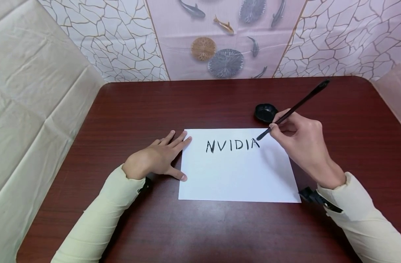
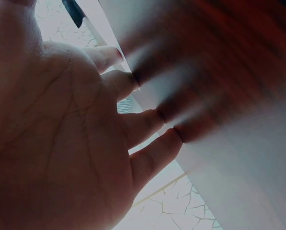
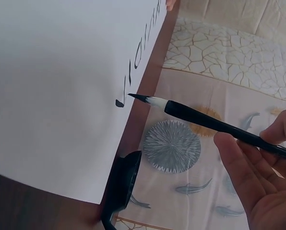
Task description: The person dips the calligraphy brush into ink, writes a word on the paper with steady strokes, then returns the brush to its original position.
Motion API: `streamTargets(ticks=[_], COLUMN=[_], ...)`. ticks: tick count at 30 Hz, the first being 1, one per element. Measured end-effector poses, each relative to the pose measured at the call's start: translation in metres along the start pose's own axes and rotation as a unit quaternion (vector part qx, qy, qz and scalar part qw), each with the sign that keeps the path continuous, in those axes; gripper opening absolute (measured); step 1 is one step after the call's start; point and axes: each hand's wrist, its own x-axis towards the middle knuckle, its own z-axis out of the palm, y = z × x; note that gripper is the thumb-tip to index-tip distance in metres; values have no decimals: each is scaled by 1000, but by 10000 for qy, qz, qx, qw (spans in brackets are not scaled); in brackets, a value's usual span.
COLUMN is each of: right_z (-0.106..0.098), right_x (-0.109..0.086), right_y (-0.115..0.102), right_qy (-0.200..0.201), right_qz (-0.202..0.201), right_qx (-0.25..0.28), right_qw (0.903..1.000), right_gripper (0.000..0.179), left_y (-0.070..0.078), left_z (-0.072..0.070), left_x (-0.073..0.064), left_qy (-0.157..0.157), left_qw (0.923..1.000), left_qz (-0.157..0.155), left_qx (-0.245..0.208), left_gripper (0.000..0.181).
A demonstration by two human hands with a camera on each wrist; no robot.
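Note:
A white sheet of paper [image 1: 233, 179] lies on the table with "NVIDIA" in black brush strokes across its upper part. My right hand [image 1: 300, 140] pinches a black-handled writing brush [image 1: 302, 101] at a slant over the last letter. In the right wrist view, the brush [image 3: 205, 120] has white bristles with an inked black tip; it appears just off the paper, though contact is hard to judge. My left hand [image 1: 157, 155] lies spread, fingertips and thumb on the paper's left edge. The left wrist view shows that palm [image 2: 71, 134] from below.
A small black ink dish [image 1: 265, 112] stands behind the paper, just left of the right hand's fingers. The dark red wooden table [image 1: 207, 233] meets a patterned cloth [image 1: 174, 44] at its back edge. Pale cloth [image 1: 29, 109] hangs along the left side.

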Motion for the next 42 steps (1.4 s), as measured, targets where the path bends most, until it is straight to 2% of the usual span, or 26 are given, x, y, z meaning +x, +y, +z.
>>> streamTargets(ticks=[22,33,42], right_z=[0,-8,-19], right_x=[1,2,2], right_y=[4,-4,-14], right_qy=[-167,154,269], right_qz=[76,-9,35], right_qx=[-264,-173,-202], right_qw=[9995,9997,9994], right_gripper=[13,13,15], left_y=[1,0,0], left_z=[-1,1,1], left_x=[-1,0,1], left_qy=[-37,-25,-31], left_qw=[10000,10000,10000], left_qz=[-34,-35,-52], left_qx=[0,-6,32], left_gripper=[126,126,127])
